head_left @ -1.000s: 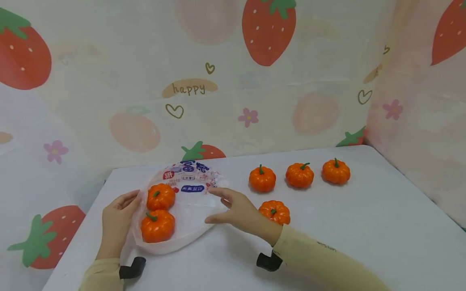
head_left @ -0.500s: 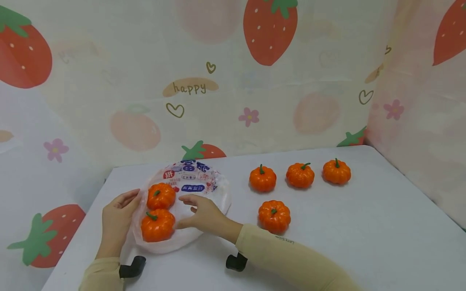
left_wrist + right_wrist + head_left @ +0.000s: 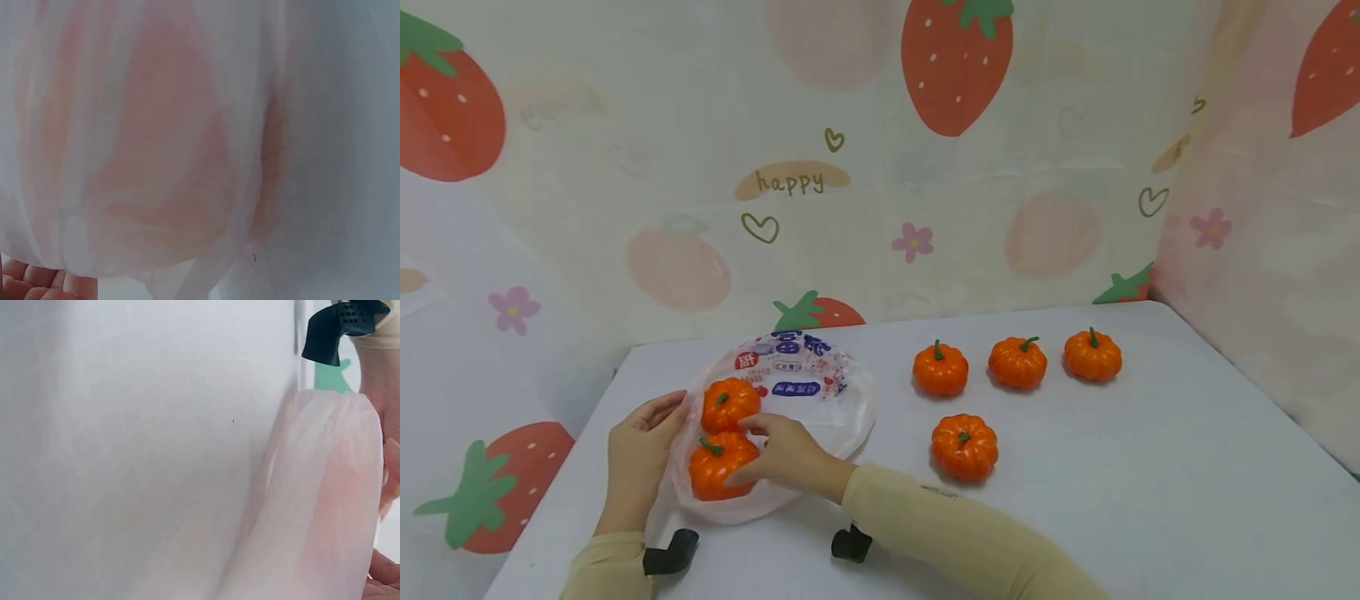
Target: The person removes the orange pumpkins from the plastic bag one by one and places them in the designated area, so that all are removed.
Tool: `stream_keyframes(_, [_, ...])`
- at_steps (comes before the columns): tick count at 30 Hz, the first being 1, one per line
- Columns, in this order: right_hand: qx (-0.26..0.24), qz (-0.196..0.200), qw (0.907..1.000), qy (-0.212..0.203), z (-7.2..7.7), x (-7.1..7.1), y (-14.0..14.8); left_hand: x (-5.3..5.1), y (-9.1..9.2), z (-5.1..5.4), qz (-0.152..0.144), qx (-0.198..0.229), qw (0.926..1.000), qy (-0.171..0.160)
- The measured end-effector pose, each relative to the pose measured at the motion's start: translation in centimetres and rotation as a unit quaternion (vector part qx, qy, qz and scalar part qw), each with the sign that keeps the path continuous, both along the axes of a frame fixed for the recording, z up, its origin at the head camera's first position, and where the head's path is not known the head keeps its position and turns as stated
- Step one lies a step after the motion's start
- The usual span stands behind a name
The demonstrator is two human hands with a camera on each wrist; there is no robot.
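A translucent white plastic bag point(image 3: 808, 417) with blue and red print lies spread on the table at the left. Two small orange pumpkins sit inside its mouth: the far pumpkin point(image 3: 730, 402) and the near pumpkin point(image 3: 711, 475). My left hand point(image 3: 646, 437) pinches the bag's left edge. In the left wrist view, the bag film point(image 3: 175, 125) fills most of the picture, its contents blurred orange, with fingertips point(image 3: 44, 280) below. My right hand point(image 3: 790, 454) reaches over the bag, thumb and fingers curled round the near pumpkin. The right wrist view shows the bag's side point(image 3: 337, 487), not the right fingers.
To the right of the bag stand three more pumpkins in a back row: the left one point(image 3: 940, 371), the middle one point(image 3: 1017, 363) and the right one point(image 3: 1092, 356). Another pumpkin point(image 3: 964, 448) sits nearer. A strawberry-patterned cloth point(image 3: 880, 208) hangs behind the white table point(image 3: 1112, 467).
My right hand has moved left across the bag, from its right side to the near pumpkin, and now grips it. The left hand stays at the bag's edge.
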State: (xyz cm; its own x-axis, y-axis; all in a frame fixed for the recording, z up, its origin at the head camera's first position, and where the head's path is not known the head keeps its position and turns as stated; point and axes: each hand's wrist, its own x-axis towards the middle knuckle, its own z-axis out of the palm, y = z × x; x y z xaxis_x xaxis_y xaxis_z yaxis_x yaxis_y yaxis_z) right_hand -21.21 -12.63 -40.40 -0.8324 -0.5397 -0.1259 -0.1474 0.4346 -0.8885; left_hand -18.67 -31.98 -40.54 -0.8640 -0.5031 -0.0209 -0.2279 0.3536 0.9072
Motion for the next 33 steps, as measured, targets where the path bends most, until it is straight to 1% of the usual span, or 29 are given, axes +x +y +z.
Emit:
stream_keyframes(7, [0.022,0.011,0.9996,0.015,-0.1,0.1,-0.9,0.0,0.0,0.0,0.0,-0.004,1.0,-0.004])
stream_keyframes(15, [0.049,0.002,0.9985,0.021,-0.3,0.1,-1.6,0.0,0.0,0.1,0.003,-0.002,1.0,0.0])
stream_keyframes(24, [0.038,-0.011,0.9991,0.011,-0.6,0.2,-1.8,0.1,0.0,0.3,0.002,0.001,1.0,0.008])
stream_keyframes(29, [0.04,-0.01,0.9989,0.022,-0.6,0.3,-1.6,0.2,0.0,0.3,0.002,0.005,0.9999,0.015])
stream_keyframes(33, [0.029,-0.011,0.9992,0.027,-0.1,0.4,-0.9,0.2,-0.1,0.3,0.001,0.007,0.9998,0.021])
